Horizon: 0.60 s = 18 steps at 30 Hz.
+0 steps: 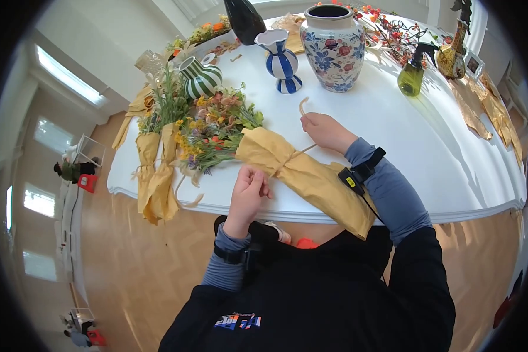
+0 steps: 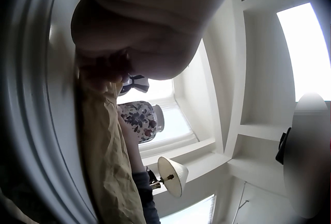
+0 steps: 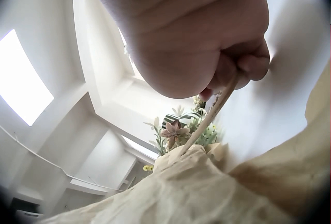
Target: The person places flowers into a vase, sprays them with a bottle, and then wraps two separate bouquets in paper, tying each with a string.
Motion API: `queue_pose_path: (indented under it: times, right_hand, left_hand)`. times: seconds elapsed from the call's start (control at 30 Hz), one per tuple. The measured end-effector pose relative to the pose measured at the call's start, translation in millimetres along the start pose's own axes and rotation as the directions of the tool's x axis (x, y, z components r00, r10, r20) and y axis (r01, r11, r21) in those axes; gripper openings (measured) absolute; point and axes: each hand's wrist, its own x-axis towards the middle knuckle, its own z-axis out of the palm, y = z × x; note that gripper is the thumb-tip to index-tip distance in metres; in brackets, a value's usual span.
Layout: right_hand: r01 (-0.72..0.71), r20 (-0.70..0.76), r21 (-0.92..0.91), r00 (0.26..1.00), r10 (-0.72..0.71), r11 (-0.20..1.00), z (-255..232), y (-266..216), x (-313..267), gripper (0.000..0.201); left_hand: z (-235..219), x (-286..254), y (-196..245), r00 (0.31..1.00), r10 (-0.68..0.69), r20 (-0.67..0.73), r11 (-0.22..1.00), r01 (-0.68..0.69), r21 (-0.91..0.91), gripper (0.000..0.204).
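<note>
A bouquet wrapped in tan paper point(image 1: 325, 190) lies slantwise at the table's front edge, its flowers point(image 1: 226, 117) pointing to the back left. A tan ribbon point(image 3: 209, 116) goes round the wrap's narrowed middle. Above the far side of the wrap, my right hand point(image 1: 328, 131) pinches one length of this ribbon, drawn straight, with a loose tail beyond the fingers. My left hand point(image 1: 246, 192), fingers curled, pinches the ribbon at the near side of the wrap; its fingertips are dark in the left wrist view, beside the paper point(image 2: 106, 151).
Two more paper-wrapped bunches point(image 1: 148, 155) lie at the left. Behind stand a green-striped vase point(image 1: 200, 79), a blue-striped vase point(image 1: 283, 64), a floral vase point(image 1: 334, 56) and a dark vase point(image 1: 244, 22). A green spray bottle point(image 1: 411, 79) and brown paper point(image 1: 472, 108) are at the right.
</note>
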Motion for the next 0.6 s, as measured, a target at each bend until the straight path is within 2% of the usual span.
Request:
queue_pose_path:
  times: [0.07,0.13,0.17,0.23,0.27,0.3,0.33,0.37,0.4,0.43,0.47,0.5,0.57,0.6]
  right_hand:
    - [0.003,0.011,-0.006,1.0,-0.003,1.0,2.3,6.4,2.0,0.039]
    - [0.041,-0.078,-0.063,0.996,-0.046,0.997,5.4,12.2,2.9,0.035]
    - [0.06,-0.064,-0.069,0.996,-0.064,0.996,4.8,6.8,1.3,0.035]
    - [-0.097,-0.192,0.0,0.977,0.095,0.995,2.2,-7.7,-5.3,0.047]
    - [-0.075,-0.178,-0.007,0.981,0.073,0.997,6.2,-0.4,-3.1,0.047]
    - [0.036,-0.318,-0.099,0.946,-0.066,0.994,12.1,13.0,1.8,0.056]
    - [0.132,-0.441,-0.2,0.873,-0.21,0.971,16.0,19.8,4.9,0.067]
    - [0.185,-0.386,-0.259,0.88,-0.277,0.948,12.0,12.7,1.4,0.057]
    - [0.204,-0.378,-0.262,0.878,-0.294,0.943,5.9,-2.2,-2.4,0.057]
    - [0.074,-0.06,-0.047,0.995,-0.077,0.996,-1.9,-17.8,-7.5,0.052]
    - [-0.134,0.304,0.104,0.948,0.096,0.986,-6.5,-29.7,-12.1,0.048]
    - [-0.123,0.308,0.099,0.947,0.088,0.987,-7.4,-37.9,-16.7,0.048]
    - [-0.022,0.508,-0.003,0.861,0.021,1.0,-7.1,-48.5,-22.7,0.045]
    - [-0.014,0.51,-0.006,0.86,0.016,1.0,-5.7,-45.7,-22.1,0.045]
  left_hand:
    - [-0.3,-1.4,-6.6,0.992,-0.126,-0.02,0.99,0.127,0.056,0.007]
    - [2.1,-3.2,-9.7,0.993,-0.113,-0.047,0.991,0.116,0.064,0.014]
    - [4.8,-4.0,-7.5,0.988,-0.138,-0.076,0.985,0.145,0.096,0.02]
    - [11.4,-4.4,0.4,0.973,-0.19,-0.128,0.96,0.212,0.183,0.04]
    - [14.1,-4.7,6.4,0.973,-0.175,-0.149,0.964,0.2,0.175,0.04]
    - [15.8,-4.8,12.8,0.952,-0.284,-0.114,0.943,0.299,0.144,0.039]
    - [16.2,-3.9,16.6,0.919,-0.389,-0.071,0.911,0.395,0.116,0.04]
    - [15.0,-1.4,16.4,0.91,-0.412,-0.035,0.905,0.413,0.1,0.037]
    - [16.0,0.3,19.2,0.916,-0.399,-0.047,0.911,0.401,0.094,0.037]
    - [18.0,1.7,22.3,0.901,-0.433,-0.022,0.896,0.433,0.096,0.037]
    - [20.4,3.2,23.7,0.884,-0.468,0.004,0.879,0.466,0.101,0.038]
    - [20.5,6.8,19.3,0.886,-0.463,0.005,0.884,0.461,0.07,0.04]
    - [22.2,12.8,16.2,0.895,-0.445,0.028,0.893,0.441,0.087,0.04]
    - [24.1,14.7,15.4,0.897,-0.438,0.058,0.896,0.431,0.107,0.04]
